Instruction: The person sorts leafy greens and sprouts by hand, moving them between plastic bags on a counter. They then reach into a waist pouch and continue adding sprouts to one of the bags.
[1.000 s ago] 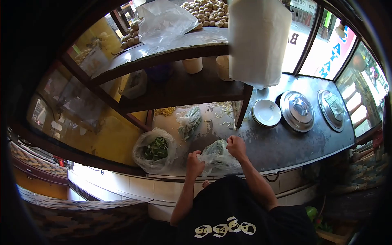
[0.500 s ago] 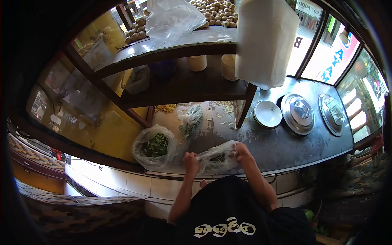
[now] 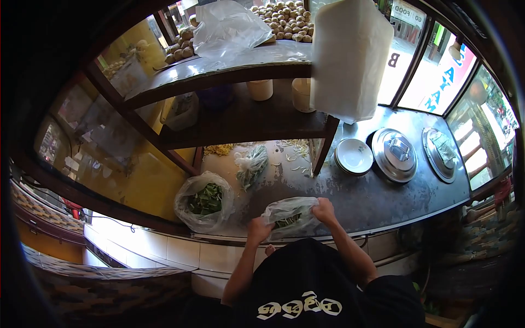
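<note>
You seem to be opening the plastic bag [image 3: 295, 204], your left hand [image 3: 259, 230] and right hand [image 3: 324, 210] each gripping its rim. It's by the near edge of the worktop [image 3: 350, 199] (greens [image 3: 287, 221] show inside). Any reach inside calls for one hand holding it wide.

On the counter [image 3: 339, 202], the held bag [image 3: 295, 206] lies at the front edge, between the left hand [image 3: 259, 229] and the right hand [image 3: 324, 210]. Left of it sits the leaf bag [image 3: 180, 205]; behind, between these two, lies the knotted bag [image 3: 251, 165]. To the right, farther back, come the bowl stack [image 3: 354, 156], the first lid [image 3: 389, 164] and, rightmost, the second lid [image 3: 436, 158]. Two tubs [image 3: 260, 90] stand on the lower shelf [image 3: 240, 121] (under the upper shelf [image 3: 229, 62], which bears loose plastic [image 3: 229, 27]).
</note>
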### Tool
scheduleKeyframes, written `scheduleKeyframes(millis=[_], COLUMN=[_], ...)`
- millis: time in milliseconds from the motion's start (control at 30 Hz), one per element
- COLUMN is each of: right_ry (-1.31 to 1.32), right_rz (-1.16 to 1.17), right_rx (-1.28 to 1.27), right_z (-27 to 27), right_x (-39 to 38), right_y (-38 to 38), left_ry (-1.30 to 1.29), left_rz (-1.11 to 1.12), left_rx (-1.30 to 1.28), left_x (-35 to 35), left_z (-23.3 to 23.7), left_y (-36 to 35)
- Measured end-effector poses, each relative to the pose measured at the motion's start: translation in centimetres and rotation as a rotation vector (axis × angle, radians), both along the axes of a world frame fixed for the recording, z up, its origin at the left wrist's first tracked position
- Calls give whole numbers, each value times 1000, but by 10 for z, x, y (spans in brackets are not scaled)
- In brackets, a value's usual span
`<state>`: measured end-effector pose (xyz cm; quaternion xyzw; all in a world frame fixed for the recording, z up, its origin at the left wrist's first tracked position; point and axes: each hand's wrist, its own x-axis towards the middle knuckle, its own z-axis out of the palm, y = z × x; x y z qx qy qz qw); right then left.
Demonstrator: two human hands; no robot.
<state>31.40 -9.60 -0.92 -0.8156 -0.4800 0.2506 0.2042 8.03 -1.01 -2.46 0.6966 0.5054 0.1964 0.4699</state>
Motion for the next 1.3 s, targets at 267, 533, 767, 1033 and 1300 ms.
scheduleKeyframes(millis=[267, 533, 767, 1033, 1300], right_ry=[849, 88, -54, 158, -258], right_rz=[-349, -63, 342, 38, 614], right_rx=[316, 571, 399, 539, 155], right_z=[35, 67, 57, 121, 20], right_x=[-12, -44, -73, -62, -104], right_y=[29, 25, 68, 60, 64], left_ry=[-401, -248, -361, -378, -423], left_rz=[285, 271, 336, 283, 249], left_rx=[-336, -270, -360, -206, -125], left_x=[14, 7, 10, -11, -5], left_z=[27, 19, 30, 21, 25], left_y=[27, 9, 11, 9, 9])
